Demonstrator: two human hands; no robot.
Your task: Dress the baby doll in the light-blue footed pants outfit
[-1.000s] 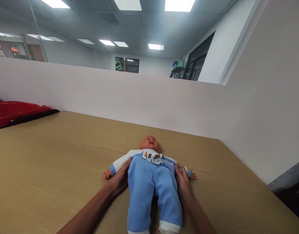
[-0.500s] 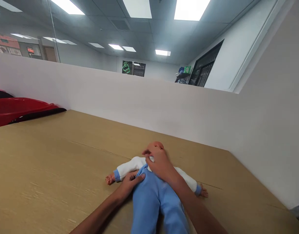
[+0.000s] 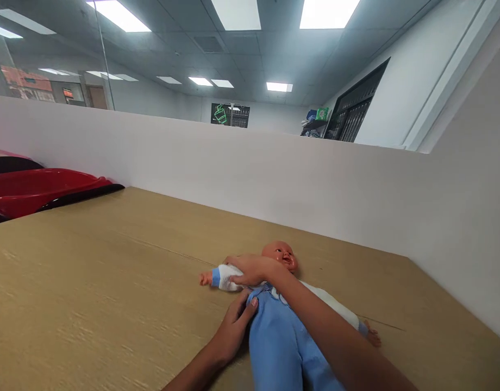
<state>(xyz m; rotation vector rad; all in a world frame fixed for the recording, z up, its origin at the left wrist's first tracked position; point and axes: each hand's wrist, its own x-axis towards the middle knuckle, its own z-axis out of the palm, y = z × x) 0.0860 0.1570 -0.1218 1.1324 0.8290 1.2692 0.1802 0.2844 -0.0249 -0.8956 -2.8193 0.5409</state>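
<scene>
A baby doll (image 3: 279,251) lies on its back on the tabletop, dressed in a white top with blue cuffs and blue pants (image 3: 274,336). At the pants' upper left edge, my left hand (image 3: 237,319) has its thumb on top and its fingers curled under, gripping the cloth. Across the doll's chest reaches my right hand (image 3: 252,270), its thumb and fingers around the upper part of the white sleeve (image 3: 225,277) with the doll's arm inside. My right forearm covers part of the doll's body. The doll's other arm stretches out to the right.
The wooden tabletop (image 3: 111,282) meets a white wall (image 3: 250,168) at the back and another at the right. Red plastic tubs (image 3: 46,187) with black edges stand at the far left. Above the wall, a glass pane looks into another room with ceiling lights.
My right hand has moved left from near the doll's face and neck onto its sleeve, uncovering the face. My left hand stays at the pants' side. The view has shifted slightly left.
</scene>
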